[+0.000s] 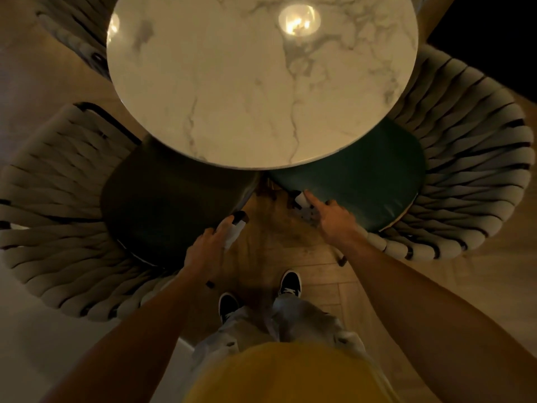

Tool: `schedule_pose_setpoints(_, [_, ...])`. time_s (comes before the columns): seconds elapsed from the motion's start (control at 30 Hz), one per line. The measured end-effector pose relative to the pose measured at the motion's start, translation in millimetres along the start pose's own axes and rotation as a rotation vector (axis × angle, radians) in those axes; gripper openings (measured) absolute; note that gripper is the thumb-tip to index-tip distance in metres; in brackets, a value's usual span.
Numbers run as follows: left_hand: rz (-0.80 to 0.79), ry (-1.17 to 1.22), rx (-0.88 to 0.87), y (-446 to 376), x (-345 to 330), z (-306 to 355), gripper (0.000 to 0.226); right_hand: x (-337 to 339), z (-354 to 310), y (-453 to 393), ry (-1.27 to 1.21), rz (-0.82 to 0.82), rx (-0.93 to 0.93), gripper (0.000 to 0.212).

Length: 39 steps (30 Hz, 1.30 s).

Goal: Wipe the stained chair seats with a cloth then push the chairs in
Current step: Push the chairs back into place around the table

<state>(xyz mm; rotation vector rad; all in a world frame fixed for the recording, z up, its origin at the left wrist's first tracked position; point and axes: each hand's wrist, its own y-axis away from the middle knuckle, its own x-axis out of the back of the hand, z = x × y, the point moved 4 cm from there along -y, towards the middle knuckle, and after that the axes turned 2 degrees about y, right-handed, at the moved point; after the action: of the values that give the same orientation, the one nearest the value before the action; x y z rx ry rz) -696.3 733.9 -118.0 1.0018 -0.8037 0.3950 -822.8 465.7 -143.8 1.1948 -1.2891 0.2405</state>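
Note:
Two chairs with woven pale backs and dark green seats stand on either side of me. Both seats are partly tucked under the round marble table (261,82). My left hand (210,244) grips the front end of the left chair's (58,199) armrest, beside its seat (174,205). My right hand (331,216) holds the front end of the right chair's (479,175) armrest at the edge of its seat (363,184), index finger stretched along it. No cloth is visible.
A third woven chair (72,33) stands at the far left of the table. A lamp's reflection (299,18) glares on the tabletop. My feet in dark shoes (289,283) stand on the wooden floor between the two chairs.

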Motion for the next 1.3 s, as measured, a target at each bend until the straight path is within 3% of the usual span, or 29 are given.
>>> schedule_pose_setpoints(0.53, [-0.027, -0.055, 0.038, 16.8, -14.1, -43.7, 0.080, -0.4, 77.8, 19.3, 0.000, 0.071, -0.066, 0.073])
schedule_pose_setpoints(0.7, [-0.075, -0.094, 0.052, 25.2, -20.0, -50.1, 0.096, 6.0, 100.0, 25.5, 0.037, 0.057, -0.067, 0.071])
schedule_pose_setpoints(0.83, [-0.057, -0.080, 0.043, 27.4, -21.0, -51.7, 0.094, 8.5, 110.8, 26.8, 0.086, 0.042, -0.061, 0.086])
schedule_pose_setpoints(0.93, [-0.076, -0.081, 0.061, 28.6, -22.2, -55.7, 0.104, 11.4, 121.1, 28.3, 0.062, 0.059, -0.060, 0.069])
schedule_pose_setpoints(1.0, [-0.085, -0.089, 0.064, 29.0, -22.1, -56.3, 0.101, 14.3, 131.4, 29.6, 0.037, 0.069, -0.060, 0.063])
schedule_pose_setpoints(1.17, [-0.081, -0.062, 0.056, 26.9, -22.1, -57.7, 0.094, 15.4, 149.2, 31.7, 0.076, 0.052, -0.061, 0.079])
schedule_pose_setpoints(1.3, [-0.011, 0.022, 0.157, 28.1, -27.8, -68.6, 0.088, 13.1, 142.0, 33.5, 0.086, 0.053, -0.079, 0.070])
